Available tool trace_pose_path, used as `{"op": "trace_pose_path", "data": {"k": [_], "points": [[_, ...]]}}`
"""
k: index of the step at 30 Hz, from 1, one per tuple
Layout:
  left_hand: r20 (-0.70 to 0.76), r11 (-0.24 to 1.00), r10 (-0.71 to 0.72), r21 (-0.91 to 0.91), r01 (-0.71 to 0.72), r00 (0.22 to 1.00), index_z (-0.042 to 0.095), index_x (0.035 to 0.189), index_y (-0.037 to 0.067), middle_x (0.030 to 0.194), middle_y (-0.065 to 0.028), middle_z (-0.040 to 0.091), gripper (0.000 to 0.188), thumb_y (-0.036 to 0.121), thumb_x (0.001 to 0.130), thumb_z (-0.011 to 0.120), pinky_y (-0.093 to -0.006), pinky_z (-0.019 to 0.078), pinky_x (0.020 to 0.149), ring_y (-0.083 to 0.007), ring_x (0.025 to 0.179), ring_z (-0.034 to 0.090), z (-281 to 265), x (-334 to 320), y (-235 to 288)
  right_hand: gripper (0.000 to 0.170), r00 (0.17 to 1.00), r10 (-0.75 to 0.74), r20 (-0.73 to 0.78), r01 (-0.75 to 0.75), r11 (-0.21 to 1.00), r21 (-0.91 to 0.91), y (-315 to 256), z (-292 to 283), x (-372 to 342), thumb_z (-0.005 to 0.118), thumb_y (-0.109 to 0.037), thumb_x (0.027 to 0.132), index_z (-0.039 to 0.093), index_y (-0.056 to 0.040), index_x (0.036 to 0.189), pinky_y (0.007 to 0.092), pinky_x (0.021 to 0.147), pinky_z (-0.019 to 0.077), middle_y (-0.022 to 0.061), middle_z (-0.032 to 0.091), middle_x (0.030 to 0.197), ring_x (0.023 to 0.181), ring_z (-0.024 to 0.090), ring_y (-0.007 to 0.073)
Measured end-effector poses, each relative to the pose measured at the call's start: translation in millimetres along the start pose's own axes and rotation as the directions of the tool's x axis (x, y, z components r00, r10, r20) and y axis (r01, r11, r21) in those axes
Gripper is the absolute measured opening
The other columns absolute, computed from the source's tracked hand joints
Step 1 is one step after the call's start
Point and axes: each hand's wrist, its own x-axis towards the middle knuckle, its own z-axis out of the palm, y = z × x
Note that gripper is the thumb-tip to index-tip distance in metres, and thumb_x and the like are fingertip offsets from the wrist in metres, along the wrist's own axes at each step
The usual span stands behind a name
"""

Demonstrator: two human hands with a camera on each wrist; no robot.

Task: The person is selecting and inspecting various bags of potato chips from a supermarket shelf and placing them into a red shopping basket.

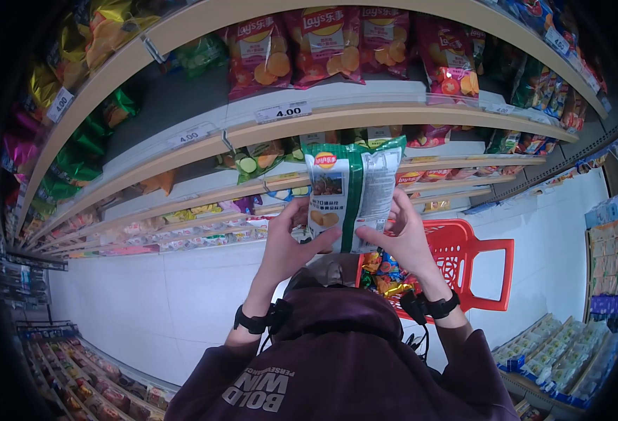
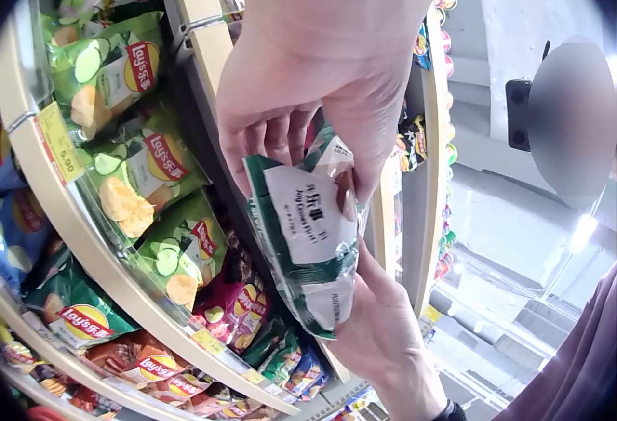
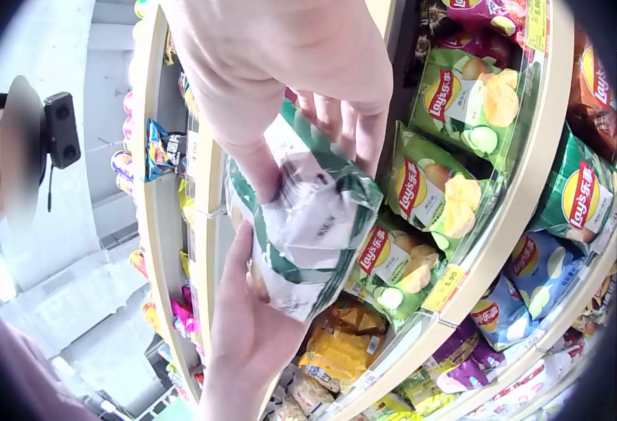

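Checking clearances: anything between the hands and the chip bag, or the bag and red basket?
No: the left hand and right hand both hold the chip bag. Nothing visible blocks the red basket either; the right arm merely overlaps part of it in the head view.

A green-and-white Lay's bag (image 1: 355, 191) is held two-handed, back showing.

My feed shows glossy, crinkled plastic film on the green-and-white pillow-shaped bag (image 1: 356, 189), smooth plastic on the red latticed basket (image 1: 456, 226), and matt cloth on the dark purple shirt (image 1: 337, 354).
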Motion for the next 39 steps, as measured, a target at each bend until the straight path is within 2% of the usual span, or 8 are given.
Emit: {"op": "trace_pose_path", "data": {"k": [8,12,17,20,25,30,35,39], "points": [[-0.006,0.995,0.043,-0.087,-0.044,0.999,0.052,0.123,-0.001,0.099,-0.0093,0.068,0.044,0.005,0.083,0.068,-0.0239,0.0490,0.077,-0.0117,0.089,0.064,0,0,-6,0.062,0.999,0.024,-0.041,-0.021,0.997,0.072,-1,4,1,0.070,0.001,0.079,0.037,-0.0018,0.131,0.0246,0.078,0.0519,0.0090,0.063,0.107,0.095,0.063,0.0128],[-0.042,0.941,-0.149,-0.313,0.129,0.988,0.045,0.134,0.003,0.093,-0.0080,0.069,0.048,0.001,0.089,0.060,-0.0180,0.0456,0.070,-0.0055,0.080,0.061,0,-1,10,0.063,0.992,0.043,-0.116,-0.028,0.992,0.126,5,2,-1,0.060,-0.005,0.089,0.026,-0.0070,0.142,0.0169,0.065,0.0452,0.0070,0.064,0.101,0.082,0.059,0.0059],[0.036,0.955,-0.225,-0.189,0.227,0.974,0.046,0.134,0.001,0.096,-0.0084,0.068,0.041,0.009,0.095,0.053,-0.0182,0.0451,0.075,-0.0061,0.084,0.061,-4,2,10,0.033,0.998,0.036,-0.043,-0.039,0.997,-0.069,14,-6,2,0.045,-0.019,0.100,0.053,-0.0034,0.127,0.0170,0.063,0.0386,-0.0012,0.063,0.093,0.072,0.048,0.0008],[-0.060,0.960,-0.079,-0.275,0.059,0.995,0.055,0.124,-0.002,0.108,-0.0105,0.066,0.036,0.021,0.098,0.048,-0.0218,0.0459,0.082,-0.0104,0.091,0.061,-1,6,-4,0.035,0.988,0.150,-0.043,-0.147,0.987,0.058,14,-5,1,0.042,-0.024,0.101,0.060,0.0007,0.118,0.0177,0.065,0.0392,-0.0022,0.062,0.089,0.072,0.047,0.0014],[-0.004,0.926,-0.142,-0.355,0.132,0.990,0.060,0.118,-0.003,0.112,-0.0098,0.064,0.038,0.026,0.099,0.045,-0.0241,0.0449,0.087,-0.0129,0.096,0.060,-4,4,-7,0.045,0.985,0.173,-0.011,-0.174,0.985,-0.009,20,-6,1,0.038,-0.033,0.101,0.059,0.0045,0.115,0.0218,0.078,0.0450,0.0044,0.065,0.096,0.086,0.058,0.0066],[-0.019,0.953,-0.194,-0.241,0.184,0.981,0.053,0.127,0.000,0.101,-0.0069,0.065,0.037,0.020,0.096,0.050,-0.0218,0.0452,0.081,-0.0092,0.088,0.060,-6,3,-6,0.032,0.977,0.211,0.031,-0.211,0.977,-0.013,22,-11,-1,0.050,-0.019,0.097,0.054,-0.0017,0.124,0.0198,0.072,0.0436,0.0022,0.064,0.086,0.083,0.054,0.0049],[-0.073,0.950,-0.126,-0.296,0.099,0.989,0.045,0.135,0.004,0.086,-0.0003,0.063,0.055,0.001,0.084,0.065,-0.0164,0.0437,0.066,-0.0028,0.071,0.056,-2,1,-3,0.083,0.994,0.096,0.057,-0.104,0.980,0.172,3,1,-1,0.060,0.015,0.077,0.018,-0.0099,0.144,0.0263,0.086,0.0466,0.0100,0.058,0.117,0.103,0.058,0.0136],[-0.029,0.996,0.014,-0.088,-0.017,0.999,0.060,0.115,0.001,0.085,-0.0021,0.063,0.044,0.000,0.073,0.073,-0.0224,0.0459,0.071,-0.0073,0.080,0.059,-10,2,-20,0.079,0.999,-0.032,-0.010,0.033,0.979,0.203,3,2,0,0.064,0.013,0.072,0.027,-0.0066,0.139,0.0303,0.094,0.0438,0.0096,0.058,0.117,0.107,0.056,0.0156]]}}
